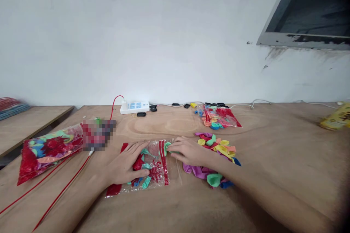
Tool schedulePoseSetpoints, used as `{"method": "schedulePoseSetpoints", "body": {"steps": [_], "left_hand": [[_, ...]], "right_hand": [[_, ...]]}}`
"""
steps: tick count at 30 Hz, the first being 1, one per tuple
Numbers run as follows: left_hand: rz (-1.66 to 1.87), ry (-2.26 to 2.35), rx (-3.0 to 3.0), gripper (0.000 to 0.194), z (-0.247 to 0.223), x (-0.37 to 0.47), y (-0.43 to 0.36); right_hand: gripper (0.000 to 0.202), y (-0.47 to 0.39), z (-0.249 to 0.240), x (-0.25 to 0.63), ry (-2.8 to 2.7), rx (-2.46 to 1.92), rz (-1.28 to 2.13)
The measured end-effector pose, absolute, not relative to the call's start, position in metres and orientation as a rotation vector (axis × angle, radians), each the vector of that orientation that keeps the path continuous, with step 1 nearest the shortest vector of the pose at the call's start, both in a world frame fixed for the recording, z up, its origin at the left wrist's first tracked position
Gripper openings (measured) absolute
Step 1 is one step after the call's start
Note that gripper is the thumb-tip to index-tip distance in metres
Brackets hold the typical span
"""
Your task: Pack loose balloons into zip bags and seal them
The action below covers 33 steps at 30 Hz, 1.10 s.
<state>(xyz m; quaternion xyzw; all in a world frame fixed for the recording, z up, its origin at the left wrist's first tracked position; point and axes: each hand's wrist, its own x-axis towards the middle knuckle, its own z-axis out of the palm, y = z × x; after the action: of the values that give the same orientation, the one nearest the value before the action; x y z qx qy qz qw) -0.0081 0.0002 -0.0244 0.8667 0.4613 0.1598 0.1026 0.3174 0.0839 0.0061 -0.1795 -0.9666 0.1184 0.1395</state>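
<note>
A clear plastic bag with red print [157,169] lies flat on the wooden table, with balloons in green, red and blue inside. My left hand [127,164] rests on its left part, fingers and thumb spread. At the bag's right-hand mouth my right hand [186,150] has its fingers together around the end of a light green balloon [165,148], which is partly in the bag. Under and beside my right forearm is a loose pile of coloured balloons [198,171].
Another filled balloon bag [51,147] lies at the left beside red cables [64,193] and a blurred item. A third bag [221,115] is at the back, near a white power strip [135,107]. A yellow packet [337,117] sits far right.
</note>
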Motion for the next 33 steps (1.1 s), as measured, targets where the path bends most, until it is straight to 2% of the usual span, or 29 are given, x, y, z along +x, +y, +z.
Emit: {"method": "schedulePoseSetpoints", "body": {"steps": [4,9,13,17,19,23,27,31,33], "left_hand": [[0.456,1.351,2.55,0.094,-0.028,-0.01,0.001],[0.461,1.327,2.551,0.095,-0.023,-0.009,0.001],[0.449,1.336,2.561,0.094,-0.023,-0.009,0.001],[0.457,1.335,2.552,0.094,-0.029,-0.012,0.003],[0.461,1.333,2.547,0.094,-0.032,-0.013,0.004],[0.458,1.339,2.533,0.093,-0.034,-0.013,0.004],[0.442,1.339,2.533,0.094,-0.03,-0.012,0.003],[0.383,1.368,2.555,0.095,-0.022,-0.009,0.001],[0.372,1.378,2.565,0.095,-0.02,-0.009,0.0]], "right_hand": [[0.03,0.078,-0.012,0.284,-2.863,-0.127,0.367],[0.043,0.071,-0.023,0.257,-2.845,0.072,0.391],[0.046,0.073,-0.009,0.273,-2.812,-0.074,0.492],[0.058,0.08,0.009,0.322,-2.642,-0.464,0.614],[0.054,0.081,0.015,0.349,-2.547,-0.677,0.643],[0.02,0.075,0.019,0.386,-2.556,-0.918,0.66],[0.024,0.067,0.011,0.399,-2.645,-0.954,0.628],[0.008,0.069,0.004,0.399,-2.656,-0.878,0.611],[0.014,0.072,0.004,0.4,-2.608,-0.897,0.637]]}}
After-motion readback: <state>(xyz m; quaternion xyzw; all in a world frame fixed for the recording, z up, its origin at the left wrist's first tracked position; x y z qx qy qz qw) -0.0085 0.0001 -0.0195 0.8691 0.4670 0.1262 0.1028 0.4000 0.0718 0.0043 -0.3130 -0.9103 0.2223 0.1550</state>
